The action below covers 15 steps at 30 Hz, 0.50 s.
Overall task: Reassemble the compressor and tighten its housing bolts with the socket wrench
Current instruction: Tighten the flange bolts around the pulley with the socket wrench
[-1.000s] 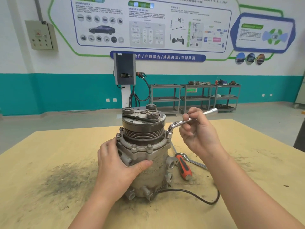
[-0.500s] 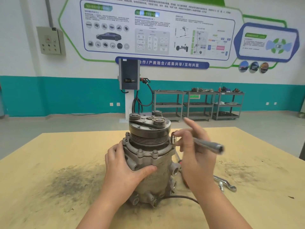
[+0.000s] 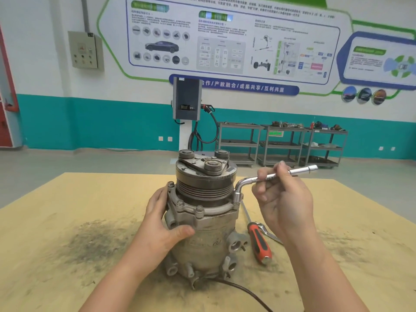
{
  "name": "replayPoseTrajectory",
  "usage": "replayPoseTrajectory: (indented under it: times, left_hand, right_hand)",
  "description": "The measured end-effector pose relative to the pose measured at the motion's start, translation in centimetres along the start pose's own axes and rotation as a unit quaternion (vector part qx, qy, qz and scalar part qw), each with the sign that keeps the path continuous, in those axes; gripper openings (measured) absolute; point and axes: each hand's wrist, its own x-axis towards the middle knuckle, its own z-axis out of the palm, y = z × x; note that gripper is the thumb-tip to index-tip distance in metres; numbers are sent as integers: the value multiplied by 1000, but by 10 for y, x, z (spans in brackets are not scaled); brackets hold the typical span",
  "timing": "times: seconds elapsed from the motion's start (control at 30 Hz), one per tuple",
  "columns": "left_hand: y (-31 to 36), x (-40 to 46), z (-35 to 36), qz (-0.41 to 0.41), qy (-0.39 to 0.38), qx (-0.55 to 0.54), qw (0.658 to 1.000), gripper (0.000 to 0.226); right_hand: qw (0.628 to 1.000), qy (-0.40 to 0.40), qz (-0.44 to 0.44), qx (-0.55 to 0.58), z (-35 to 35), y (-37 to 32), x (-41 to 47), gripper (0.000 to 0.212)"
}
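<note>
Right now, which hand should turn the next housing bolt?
Right. The right hand already holds the socket wrench, its socket end seated on a bolt at the housing's right edge. The left hand is wrapped around the compressor, bracing it on the table.

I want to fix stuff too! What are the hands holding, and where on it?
The right hand pinches the wrench mid-handle, its socket end on a bolt. The left hand grips the compressor by its side.
</note>
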Motion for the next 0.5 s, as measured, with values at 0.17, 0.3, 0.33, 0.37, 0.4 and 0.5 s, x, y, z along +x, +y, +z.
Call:
replayPoseTrajectory:
  times: [0.17, 0.3, 0.33, 0.37, 0.4, 0.5]
  left_hand:
    - [3, 1, 4, 4, 17, -2, 1000, 117]
    - [4, -3, 9, -16, 35, 13, 999, 138]
    - [5, -4, 11, -18, 43, 19, 999, 140]
    - [6, -6, 13, -17, 51, 25, 998, 140]
    - [6, -8, 15, -16, 56, 29, 998, 138]
    - [8, -9, 14, -21, 60, 36, 997, 138]
  right_hand:
    - [996, -21, 73, 36, -3, -2, 6, 27]
    - [994, -3, 94, 47, -2, 1, 12, 31]
    - [994, 6, 96, 54, -1, 1, 14, 32]
    - [994, 16, 94, 61, 0, 2, 15, 31]
    - [993, 28, 88, 67, 2, 4, 15, 30]
    - [994, 70, 28, 80, 7, 13, 10, 30]
